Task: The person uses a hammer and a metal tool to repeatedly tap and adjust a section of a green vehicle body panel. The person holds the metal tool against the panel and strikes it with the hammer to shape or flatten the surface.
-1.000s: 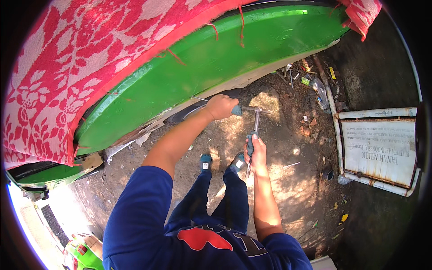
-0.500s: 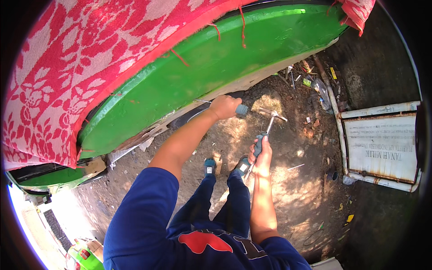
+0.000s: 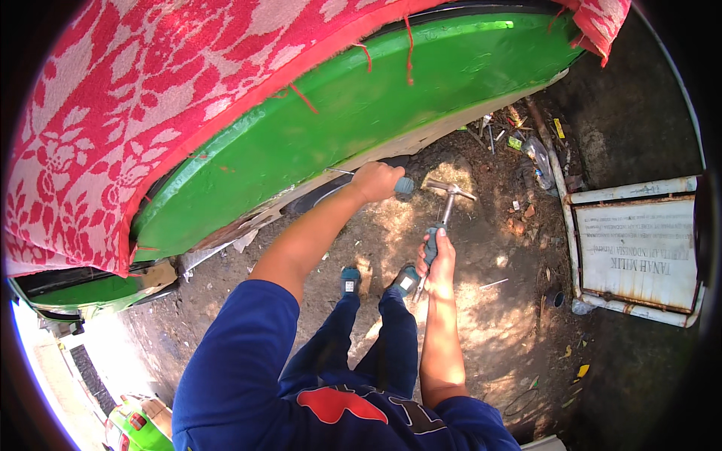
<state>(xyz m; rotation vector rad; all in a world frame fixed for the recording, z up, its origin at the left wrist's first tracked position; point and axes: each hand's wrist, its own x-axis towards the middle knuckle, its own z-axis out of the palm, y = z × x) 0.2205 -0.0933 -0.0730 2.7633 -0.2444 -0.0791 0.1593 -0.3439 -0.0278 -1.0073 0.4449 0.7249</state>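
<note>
- Left hand [image 3: 378,183] — fingers closed round screwdriver-like tool [image 3: 404,186], shaft at lower edge of green panel [image 3: 361,113]
- Right hand [image 3: 441,263] — fingers wrapped round hammer [image 3: 448,210], head near tool's butt, apart

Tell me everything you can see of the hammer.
The hammer has a narrow, silvery, metal-looking head set crosswise on a shiny shaft, and a blue-grey grip. The right hand grasps the grip; the head points forward, with a gap between it and the tool handle in the left hand.
</note>
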